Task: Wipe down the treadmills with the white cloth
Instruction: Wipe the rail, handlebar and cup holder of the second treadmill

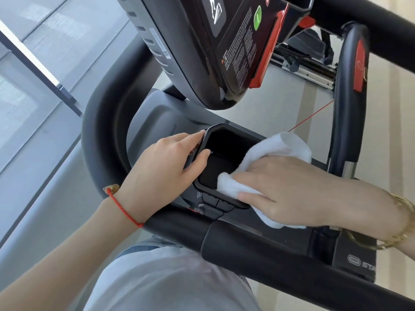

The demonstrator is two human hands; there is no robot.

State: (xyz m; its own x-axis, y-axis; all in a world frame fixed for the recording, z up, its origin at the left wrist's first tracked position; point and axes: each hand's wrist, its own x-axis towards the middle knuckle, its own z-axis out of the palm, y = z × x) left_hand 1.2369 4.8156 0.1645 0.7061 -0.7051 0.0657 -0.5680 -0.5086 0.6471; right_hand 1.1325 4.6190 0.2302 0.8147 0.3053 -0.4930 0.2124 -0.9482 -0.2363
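"How far had she got when you looked in?"

"Midway, I'd say. Her left hand [167, 173] steadied the black tray [203, 142] on the treadmill [105, 131], its grip curled over the left rim. To the right, her right hand [289, 189] pressed the white cloth [278, 144] flat against the tray's right edge, fingers straight."

"And the rest?"

"The console [190, 52] beyond and the near handlebar [258, 254] looked yet to do; I couldn't tell."

Gym: treadmill console [224, 41] w/ red safety clip, black handrails [103, 122], 2nd machine [310, 61] nearby.
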